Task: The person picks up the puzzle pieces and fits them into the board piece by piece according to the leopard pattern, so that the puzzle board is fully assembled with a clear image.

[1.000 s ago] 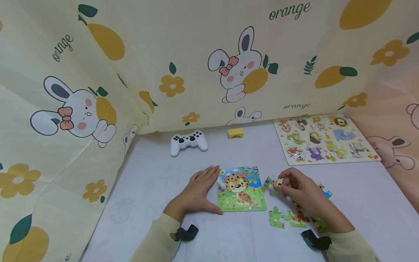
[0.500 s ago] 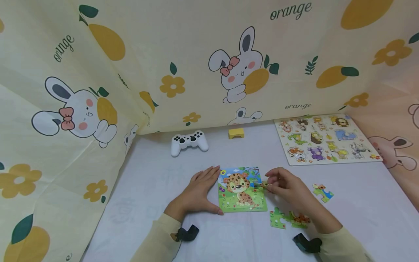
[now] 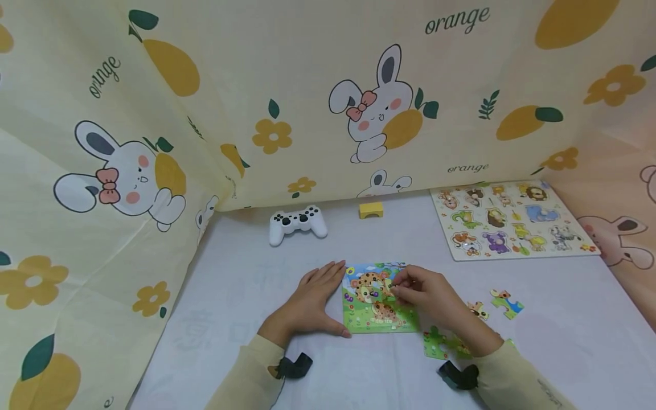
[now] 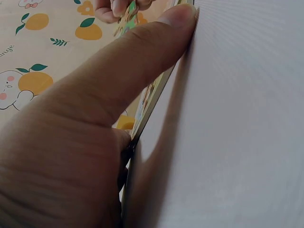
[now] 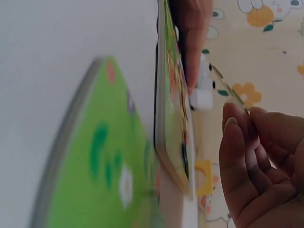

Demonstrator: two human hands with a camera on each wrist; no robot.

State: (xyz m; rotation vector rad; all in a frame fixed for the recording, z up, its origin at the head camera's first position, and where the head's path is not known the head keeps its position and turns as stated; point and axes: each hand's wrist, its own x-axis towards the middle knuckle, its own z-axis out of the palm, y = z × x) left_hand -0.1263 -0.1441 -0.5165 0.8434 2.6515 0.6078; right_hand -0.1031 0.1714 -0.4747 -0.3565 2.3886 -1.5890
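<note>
My right hand (image 3: pixel 427 290) pinches a thin jigsaw piece (image 5: pixel 231 89) between thumb and fingers, over the upper right part of a square puzzle board (image 3: pixel 359 324). The board bears a spotted leopard cub on green grass, partly covered by the hand and piece. Along the board's left side lies my left hand (image 3: pixel 312 304), fingers straight and thumb spread, touching its edge. In the left wrist view the thumb (image 4: pixel 142 52) lies along that edge. To the right are loose jigsaw pieces: a blue and orange one (image 3: pixel 508 304), a spotted one (image 3: pixel 478 310) and green ones (image 3: pixel 435 343), partly hidden by my right forearm.
A white game controller (image 3: pixel 297 224) and a yellow arch block (image 3: pixel 371 210) stand at the back by the printed cloth wall (image 3: pixel 307 85). At the back right lies an animal peg board (image 3: pixel 487 228). White cloth (image 3: pixel 230 296) covers the table.
My right hand has carried the jigsaw piece leftward from the loose pieces to over the puzzle board. The left hand has stayed at the board's edge.
</note>
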